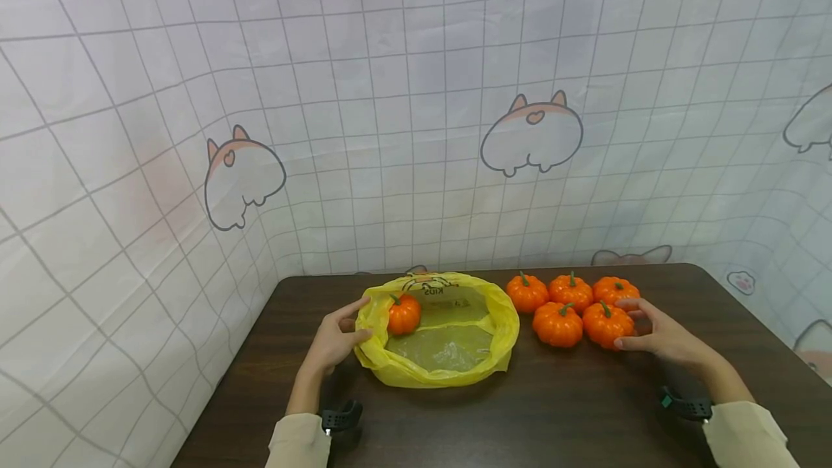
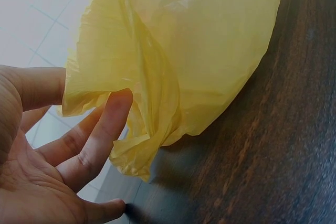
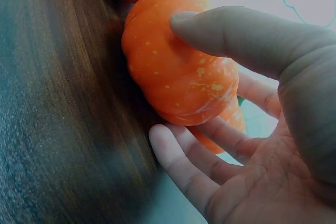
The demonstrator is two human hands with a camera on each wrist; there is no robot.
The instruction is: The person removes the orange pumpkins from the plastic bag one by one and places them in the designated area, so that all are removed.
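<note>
A yellow plastic bag [image 1: 500, 323] lies with its mouth wide and rim folded outward, and one small orange pumpkin [image 1: 404, 316] sits inside at its left. My left hand [image 1: 333, 338] holds the bag's left rim. In the left wrist view, the yellow film passes between the digits of the left hand [image 2: 79, 150]. To the right of the bag, several pumpkins [image 1: 557, 325] with green stems stand close together. My right hand [image 1: 663, 334] grips the front-right pumpkin [image 1: 604, 325]. In the right wrist view, the thumb [image 3: 226, 35] presses that pumpkin's side; other fingers reach around it, partly hidden.
Everything stands on a dark brown wooden table [image 1: 455, 425]. A white grid-patterned curtain [image 1: 403, 128] with cartoon animals hangs behind and at the sides. Dark bands [image 1: 342, 416] are on both wrists, below light sleeves.
</note>
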